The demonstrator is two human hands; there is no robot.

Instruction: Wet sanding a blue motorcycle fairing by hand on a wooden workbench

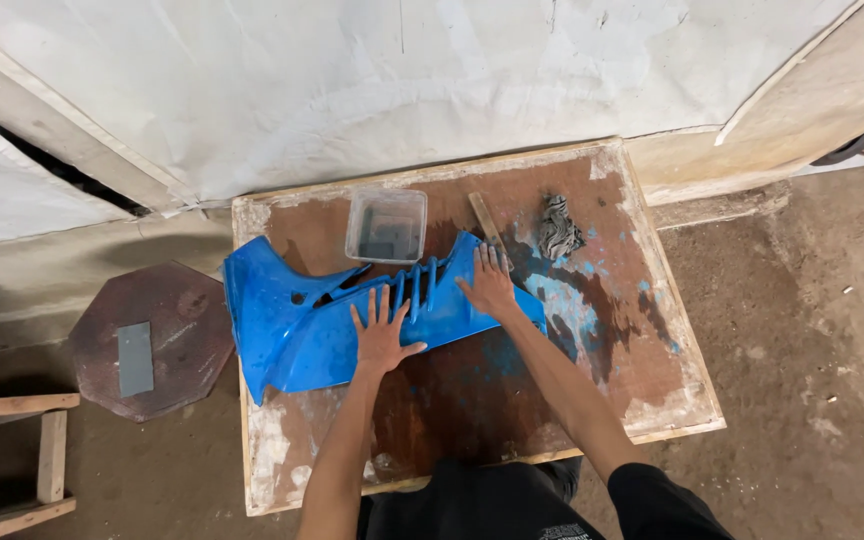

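A glossy blue plastic panel (297,325) with a row of slats lies across a low wooden board (592,390) stained with blue paint. My left hand (382,335) rests flat on the panel just below the slats, fingers spread. Flat as well, my right hand (490,283) presses on the panel's right end, fingers pointing away from me. Neither hand holds anything.
A clear plastic tub (386,224) stands behind the panel. A wooden stick (487,222) and a grey rag (558,228) lie at the board's back right. An octagonal stool (152,340) with a grey block (135,358) is at the left. A white wall lies beyond.
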